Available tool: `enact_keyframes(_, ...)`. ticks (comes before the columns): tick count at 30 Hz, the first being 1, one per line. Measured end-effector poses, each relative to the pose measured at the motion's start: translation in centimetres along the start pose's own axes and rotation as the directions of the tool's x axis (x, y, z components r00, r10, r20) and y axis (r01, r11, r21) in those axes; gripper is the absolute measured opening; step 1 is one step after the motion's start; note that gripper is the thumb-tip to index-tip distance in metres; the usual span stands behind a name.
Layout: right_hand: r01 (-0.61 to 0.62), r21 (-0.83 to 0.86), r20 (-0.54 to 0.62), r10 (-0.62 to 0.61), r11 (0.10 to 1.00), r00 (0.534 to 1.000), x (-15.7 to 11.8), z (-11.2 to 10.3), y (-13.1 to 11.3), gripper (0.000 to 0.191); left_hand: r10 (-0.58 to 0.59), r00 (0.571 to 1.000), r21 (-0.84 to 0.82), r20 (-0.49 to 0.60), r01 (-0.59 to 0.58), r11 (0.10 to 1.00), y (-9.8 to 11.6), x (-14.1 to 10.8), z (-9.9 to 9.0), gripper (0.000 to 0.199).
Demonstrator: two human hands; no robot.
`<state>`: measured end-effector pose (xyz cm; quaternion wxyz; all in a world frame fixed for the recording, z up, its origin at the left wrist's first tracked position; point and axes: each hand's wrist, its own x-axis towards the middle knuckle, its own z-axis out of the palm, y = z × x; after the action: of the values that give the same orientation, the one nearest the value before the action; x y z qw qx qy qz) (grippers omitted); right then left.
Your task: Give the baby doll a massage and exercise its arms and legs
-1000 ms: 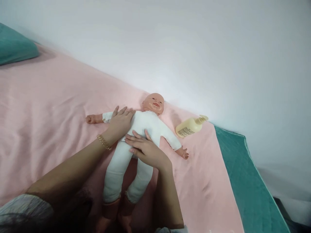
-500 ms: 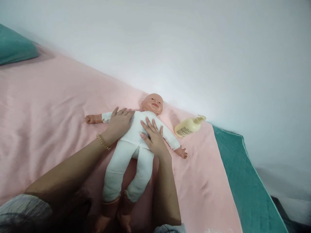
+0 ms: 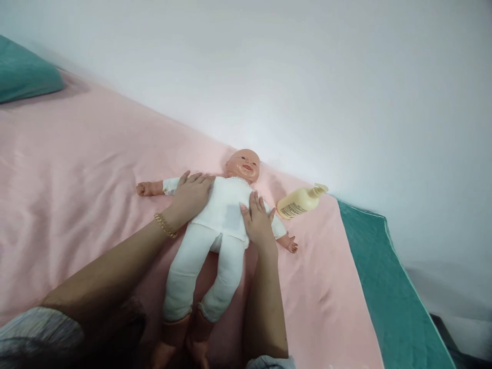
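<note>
The doll (image 3: 226,197) lies face up on the pink sheet (image 3: 96,143) between both hands, its long axis running from feet near the person to head by the wall (image 3: 246,77). The left hand (image 3: 192,195) and right hand (image 3: 257,220) equally touch it, flat on opposite sides of the upper body, fingers extended, gripping nothing. It looks bald, with a soft white body and glossy limbs.

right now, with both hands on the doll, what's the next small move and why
Perhaps slide the right hand inward over the doll's chest: that hand rests at one side, near the bottle, leaving the middle free between it and the left hand.
</note>
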<state>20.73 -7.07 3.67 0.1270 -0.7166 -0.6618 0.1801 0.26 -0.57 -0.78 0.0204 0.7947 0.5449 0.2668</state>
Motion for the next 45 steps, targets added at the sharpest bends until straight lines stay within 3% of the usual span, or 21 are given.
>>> enact_keyframes(17, 0.006, 0.006, -0.036, -0.006, 1.0, 0.999, 0.3, 0.6, 0.1, 0.067, 0.008, 0.999, -0.041, 0.034, -0.006, 0.999, 0.0, 0.1, 0.0, 0.046)
enact_keyframes(21, 0.051, 0.094, -0.168, -0.035, 0.994, 0.985, 0.2, 1.5, 0.4, 0.062, 0.013, 0.999, -0.179, -0.042, -0.02, 0.984, 0.0, 0.2, 0.1, 0.045)
enact_keyframes(24, 0.152, 0.279, -0.387, -0.034, 0.948, 0.922, -0.8, 2.4, 0.7, 0.05, -0.001, 0.99, -0.402, -0.138, -0.055, 0.914, 0.3, 0.1, -0.3, 0.039)
enact_keyframes(26, 0.227, 0.465, -0.521, 0.057, 0.856, 0.851, -1.9, 3.1, 1.0, 0.046, -0.099, 0.972, -0.579, -0.212, -0.043, 0.814, 0.6, -0.4, -0.9, 0.034)
enact_keyframes(28, 0.252, 0.665, -0.556, 0.241, 0.703, 0.796, -3.3, 3.7, 1.7, 0.042, -0.294, 0.932, -0.763, -0.213, 0.029, 0.646, 0.8, -1.3, -1.7, 0.029)
enact_keyframes(32, 0.164, 0.89, -0.398, 0.547, 0.426, 0.737, -5.8, 4.3, 3.5, 0.043, -0.561, 0.827, -0.937, -0.031, 0.172, 0.305, 0.9, -4.4, -3.0, 0.022)
enact_keyframes(36, 0.108, 0.947, -0.279, 0.613, 0.301, 0.739, -8.0, 4.0, 4.5, 0.041, -0.658, 0.74, -0.971, 0.14, 0.232, 0.054, 0.2, -8.0, -3.5, 0.016)
enact_keyframes(39, 0.051, 0.977, -0.168, 0.601, 0.206, 0.782, -9.4, 3.7, 4.5, 0.033, -0.637, 0.68, -0.93, 0.364, 0.235, -0.281, -0.5, -9.8, -4.0, 0.02)
enact_keyframes(41, 0.035, 0.981, -0.142, 0.585, 0.191, 0.798, -10.1, 3.6, 4.8, 0.026, -0.587, 0.626, -0.833, 0.514, 0.199, -0.516, -1.0, -10.2, -4.4, 0.025)
enact_keyframes(42, 0.042, 0.972, -0.172, 0.579, 0.231, 0.797, -10.3, 3.5, 5.1, 0.022, -0.566, 0.604, -0.786, 0.561, 0.175, -0.593, -1.2, -10.2, -4.7, 0.026)
enact_keyframes(45, 0.084, 0.894, -0.337, 0.537, 0.441, 0.774, -9.7, 2.7, 6.4, 0.021, -0.546, 0.566, -0.733, 0.617, 0.162, -0.661, -2.2, -9.3, -5.4, 0.023)
